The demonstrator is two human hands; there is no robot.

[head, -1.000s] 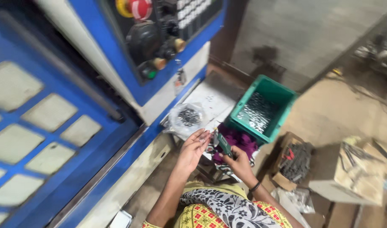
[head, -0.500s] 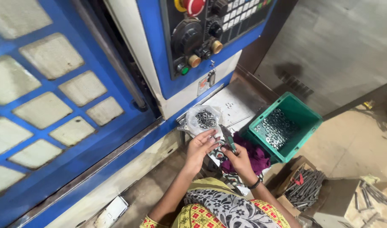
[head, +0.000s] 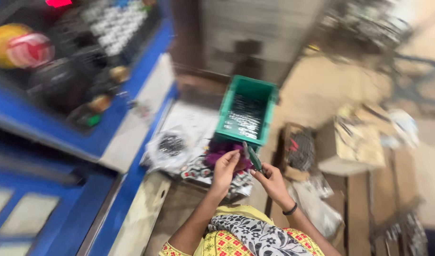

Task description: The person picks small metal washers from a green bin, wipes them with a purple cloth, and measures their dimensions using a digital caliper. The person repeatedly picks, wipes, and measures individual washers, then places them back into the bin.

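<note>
While the view is smeared with motion, the right hand (head: pixel 273 182) pinches a slim dark-green tool (head: pixel 252 157) upright between fingers and thumb, just before the green crate (head: pixel 269 114) of small metal parts. The left hand (head: pixel 225 167) is beside it, fingers loosely curled — whether they grip anything, I cannot tell. The crate looks well stocked — I'd judge plenty left to handle.
</note>
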